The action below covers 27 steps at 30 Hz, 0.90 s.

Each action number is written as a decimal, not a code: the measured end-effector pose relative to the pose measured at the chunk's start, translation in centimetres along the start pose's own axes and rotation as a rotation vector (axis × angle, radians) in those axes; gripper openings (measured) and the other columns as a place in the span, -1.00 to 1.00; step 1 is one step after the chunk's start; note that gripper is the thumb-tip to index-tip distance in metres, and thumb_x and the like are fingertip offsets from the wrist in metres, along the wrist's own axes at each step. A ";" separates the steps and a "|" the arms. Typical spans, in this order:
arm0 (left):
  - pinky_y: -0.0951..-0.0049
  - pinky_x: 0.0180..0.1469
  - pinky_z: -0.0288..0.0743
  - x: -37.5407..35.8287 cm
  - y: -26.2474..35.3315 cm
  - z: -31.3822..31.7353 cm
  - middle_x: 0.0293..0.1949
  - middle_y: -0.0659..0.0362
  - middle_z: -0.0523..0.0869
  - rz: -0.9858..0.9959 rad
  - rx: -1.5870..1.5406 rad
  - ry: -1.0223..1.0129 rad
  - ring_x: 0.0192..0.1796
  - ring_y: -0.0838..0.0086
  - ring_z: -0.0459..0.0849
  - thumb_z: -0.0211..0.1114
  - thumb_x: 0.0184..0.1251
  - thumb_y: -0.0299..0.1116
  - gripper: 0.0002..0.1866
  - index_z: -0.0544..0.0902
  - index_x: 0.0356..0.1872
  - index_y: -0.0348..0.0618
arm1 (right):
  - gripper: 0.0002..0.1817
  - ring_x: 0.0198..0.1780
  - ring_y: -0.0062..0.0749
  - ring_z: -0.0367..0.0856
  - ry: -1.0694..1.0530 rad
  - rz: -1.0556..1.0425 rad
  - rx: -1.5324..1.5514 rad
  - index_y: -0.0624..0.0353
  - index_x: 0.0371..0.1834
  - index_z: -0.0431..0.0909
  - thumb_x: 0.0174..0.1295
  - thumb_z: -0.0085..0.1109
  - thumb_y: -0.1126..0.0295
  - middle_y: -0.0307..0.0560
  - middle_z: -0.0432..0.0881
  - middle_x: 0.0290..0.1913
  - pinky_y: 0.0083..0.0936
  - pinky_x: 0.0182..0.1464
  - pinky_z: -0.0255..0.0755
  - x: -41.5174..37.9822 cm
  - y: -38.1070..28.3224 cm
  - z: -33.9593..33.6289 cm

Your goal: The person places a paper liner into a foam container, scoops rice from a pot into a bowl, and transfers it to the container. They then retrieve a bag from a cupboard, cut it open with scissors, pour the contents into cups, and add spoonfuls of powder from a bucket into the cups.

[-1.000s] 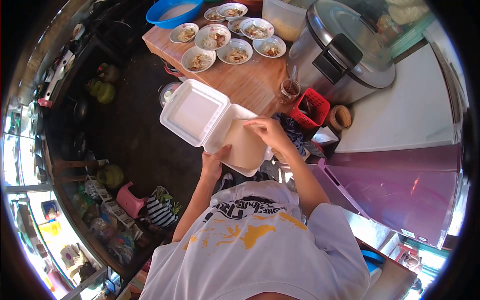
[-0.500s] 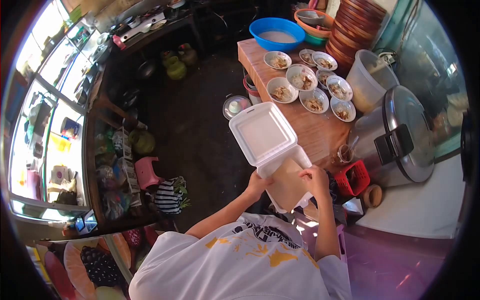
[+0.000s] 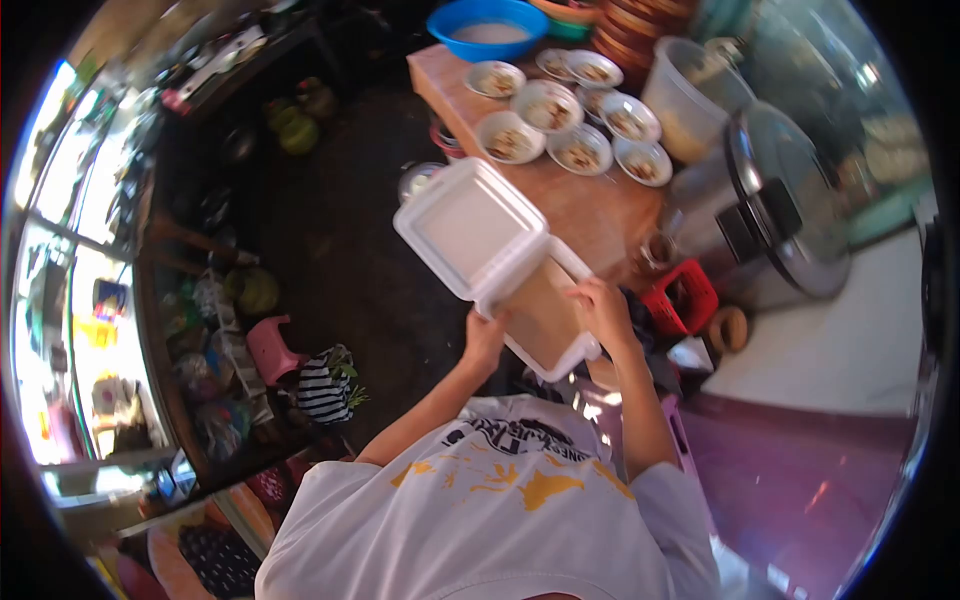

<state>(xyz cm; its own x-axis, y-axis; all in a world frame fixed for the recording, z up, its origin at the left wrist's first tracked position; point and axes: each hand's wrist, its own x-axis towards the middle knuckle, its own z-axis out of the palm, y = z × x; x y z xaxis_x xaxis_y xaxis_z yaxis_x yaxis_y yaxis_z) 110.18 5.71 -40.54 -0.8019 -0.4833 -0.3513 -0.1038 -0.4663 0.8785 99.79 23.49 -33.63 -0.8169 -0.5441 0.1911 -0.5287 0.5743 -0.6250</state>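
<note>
glaring white at the windows (image 3: 38, 250), far left of the grip; dim over the floor (image 3: 345, 240), nearer left; bright on the box (image 3: 470, 230) held; blurred at the bowls (image 3: 549, 107) ahead; curved and blackened around the rim.

A white foam clamshell box (image 3: 468, 228) is spread open. Its base holds a tan paper sheet (image 3: 542, 318), short of the outer corner.

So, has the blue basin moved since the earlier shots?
No: the blue basin sits at the same corner of the wooden table; the camera view shifted.
</note>
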 end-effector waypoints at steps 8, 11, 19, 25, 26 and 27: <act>0.42 -0.06 0.44 0.6 0.5 0.7 -0.16 0.15 0.62 -0.052 0.052 0.005 -0.12 0.43 0.59 0.19 0.12 -0.65 -0.66 0.51 -0.03 -0.33 | -0.76 -0.23 -0.10 0.62 -0.002 0.055 0.086 0.19 -0.34 0.67 0.03 0.01 0.65 0.01 0.62 -0.32 -0.32 -0.18 0.46 0.5 1.6 -0.1; 0.41 -0.04 0.42 0.7 0.3 1.1 -0.17 0.14 0.61 -0.065 0.058 0.036 -0.11 0.42 0.58 0.20 0.10 -0.66 -0.64 0.50 -0.02 -0.34 | -0.78 -0.26 -0.12 0.63 -0.016 0.055 0.031 0.18 -0.32 0.67 0.02 0.06 0.63 0.01 0.62 -0.30 -0.34 -0.20 0.47 0.4 2.0 0.1; 0.48 0.00 0.39 2.6 -2.4 2.7 -0.11 0.16 0.60 -0.083 -0.086 0.140 -0.09 0.45 0.57 0.17 0.07 -0.69 -0.60 0.50 0.01 -0.31 | -0.76 0.13 0.05 0.41 0.210 0.066 -0.306 0.05 -0.23 0.62 -0.03 0.29 0.50 0.02 0.45 0.09 -0.19 0.11 0.31 -0.4 0.4 0.3; 0.45 0.03 0.44 6.9 -5.6 7.4 -0.04 0.12 0.59 -0.219 -0.312 0.276 0.01 0.37 0.58 0.16 0.09 -0.69 -0.60 0.49 0.02 -0.31 | -0.55 0.15 0.20 0.37 0.243 0.321 -0.112 0.06 0.00 0.46 -0.04 0.24 0.56 0.18 0.32 0.16 -0.09 0.11 0.34 -0.1 6.3 3.4; 0.38 0.05 0.42 7.7 -7.2 7.7 -0.04 0.14 0.59 -0.183 -0.361 0.200 0.02 0.39 0.55 0.22 0.14 -0.54 -0.63 0.49 0.03 -0.27 | -0.56 0.14 0.20 0.38 0.206 0.370 -0.088 0.08 0.00 0.45 -0.02 0.22 0.57 0.19 0.32 0.16 -0.09 0.10 0.36 0.8 8.0 3.8; 0.36 0.07 0.40 8.1 -7.1 8.1 -0.04 0.16 0.59 -0.259 -0.377 0.201 0.03 0.40 0.53 0.24 0.15 -0.46 -0.62 0.49 0.03 -0.24 | -0.57 0.14 0.19 0.39 0.168 0.418 -0.066 0.09 0.00 0.45 -0.01 0.19 0.58 0.20 0.32 0.15 -0.09 0.09 0.37 1.8 9.5 3.9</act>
<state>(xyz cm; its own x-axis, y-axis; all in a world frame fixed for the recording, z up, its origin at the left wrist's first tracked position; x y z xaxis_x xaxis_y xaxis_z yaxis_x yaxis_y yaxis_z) 99.69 11.11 -47.03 -0.6450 -0.4323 -0.6302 -0.0347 -0.8072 0.5892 94.18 25.59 -42.20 -0.9865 -0.1538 0.0566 -0.1551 0.7643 -0.6260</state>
